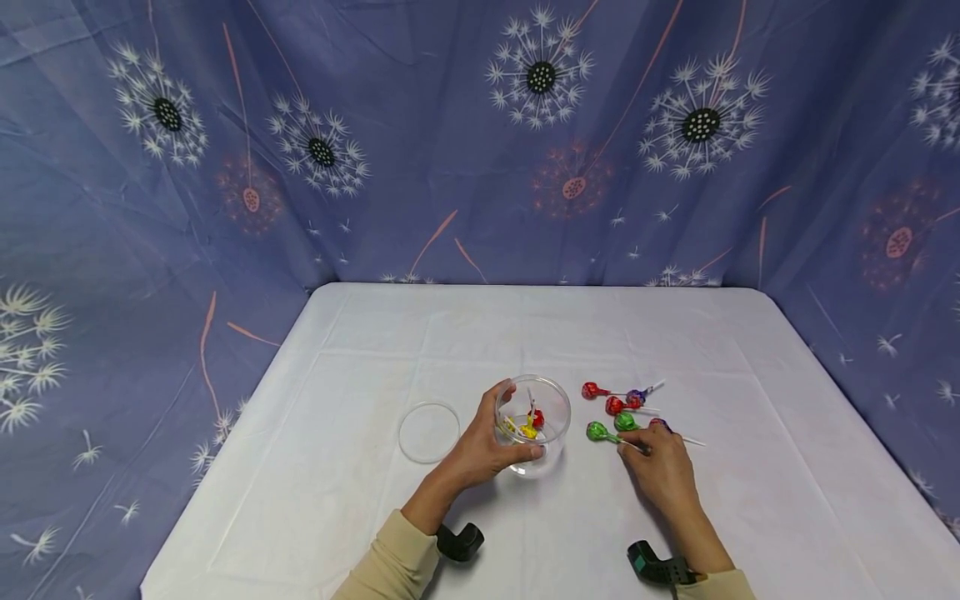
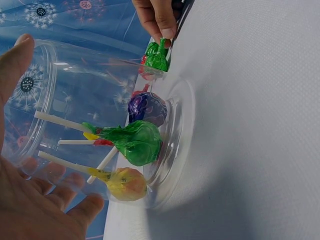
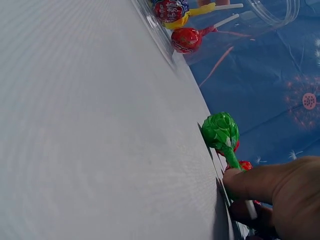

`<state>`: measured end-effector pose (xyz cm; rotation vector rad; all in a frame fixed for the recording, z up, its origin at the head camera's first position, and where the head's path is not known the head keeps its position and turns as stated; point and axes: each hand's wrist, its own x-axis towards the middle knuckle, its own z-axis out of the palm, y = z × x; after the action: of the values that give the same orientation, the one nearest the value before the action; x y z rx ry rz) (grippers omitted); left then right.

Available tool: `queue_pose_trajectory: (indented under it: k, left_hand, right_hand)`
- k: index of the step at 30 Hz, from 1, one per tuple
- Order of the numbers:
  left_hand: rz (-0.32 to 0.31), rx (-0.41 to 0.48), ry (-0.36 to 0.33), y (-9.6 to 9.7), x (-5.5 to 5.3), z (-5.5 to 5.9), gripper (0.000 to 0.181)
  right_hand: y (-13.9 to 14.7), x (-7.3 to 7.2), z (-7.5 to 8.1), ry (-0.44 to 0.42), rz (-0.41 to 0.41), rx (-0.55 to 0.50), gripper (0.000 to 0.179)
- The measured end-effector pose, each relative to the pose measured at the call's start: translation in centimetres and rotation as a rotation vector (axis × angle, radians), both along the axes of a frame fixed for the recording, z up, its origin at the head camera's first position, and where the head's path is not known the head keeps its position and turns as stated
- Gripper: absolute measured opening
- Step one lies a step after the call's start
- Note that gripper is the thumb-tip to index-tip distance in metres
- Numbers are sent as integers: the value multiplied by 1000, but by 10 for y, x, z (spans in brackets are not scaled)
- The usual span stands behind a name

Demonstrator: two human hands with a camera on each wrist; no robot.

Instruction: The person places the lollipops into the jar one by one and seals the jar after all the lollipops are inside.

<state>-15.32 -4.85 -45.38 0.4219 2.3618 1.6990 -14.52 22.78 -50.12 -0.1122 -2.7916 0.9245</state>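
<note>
My left hand (image 1: 474, 454) holds a clear plastic jar (image 1: 542, 462) around its side, thumb in front; the jar's base is at the tablecloth. Through the wall in the left wrist view I see a green lollipop (image 2: 137, 145), a yellow lollipop (image 2: 125, 184) and a purple-wrapped one (image 2: 145, 107). A red lollipop (image 3: 186, 40) inside shows in the right wrist view. To the jar's right, my right hand (image 1: 663, 471) pinches the stick end of a green lollipop (image 1: 597, 431), whose head lies at the cloth. Its fingers partly hide a dark-wrapped lollipop (image 1: 660, 424).
Close beyond the right hand lie another green lollipop (image 1: 624, 422), red lollipops (image 1: 592, 390) and a purple-and-red one (image 1: 636, 398). A clear ring-shaped lid (image 1: 429, 432) lies left of the jar. A patterned blue curtain (image 1: 450, 150) hangs behind the white-covered table (image 1: 360, 350).
</note>
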Motion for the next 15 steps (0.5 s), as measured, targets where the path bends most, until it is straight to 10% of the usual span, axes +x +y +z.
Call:
queue_pose_trajectory:
  k: [15]
  left_hand:
    - [-4,-18,25,0,-2,-2,99]
  right_hand:
    - [3,2,4,-15,-23,-85,17]
